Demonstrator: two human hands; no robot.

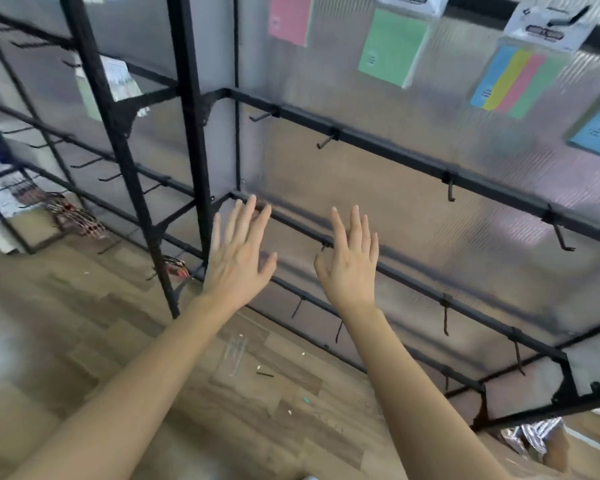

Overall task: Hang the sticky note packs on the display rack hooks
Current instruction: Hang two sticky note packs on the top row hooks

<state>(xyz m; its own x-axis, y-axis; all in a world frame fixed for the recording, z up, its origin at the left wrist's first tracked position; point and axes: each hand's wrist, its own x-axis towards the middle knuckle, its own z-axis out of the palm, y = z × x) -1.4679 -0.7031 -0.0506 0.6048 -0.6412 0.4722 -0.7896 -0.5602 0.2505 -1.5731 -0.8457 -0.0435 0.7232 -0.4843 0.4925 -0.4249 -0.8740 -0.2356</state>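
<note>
- Sticky note packs point(523, 79) hanging high on black display rack point(388, 150): pink, green, striped, blue.
- Left hand point(238, 261) and right hand point(350, 268) reaching up, fingers spread, holding nothing.

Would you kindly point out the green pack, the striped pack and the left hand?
green pack point(392, 46), head view, pad face.
striped pack point(520, 81), head view, coloured strips.
left hand point(238, 263), head view, its back.

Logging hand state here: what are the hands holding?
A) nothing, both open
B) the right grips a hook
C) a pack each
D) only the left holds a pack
A: left hand and right hand show spread, straight fingers with nothing in them; a green pack hangs above.
</note>
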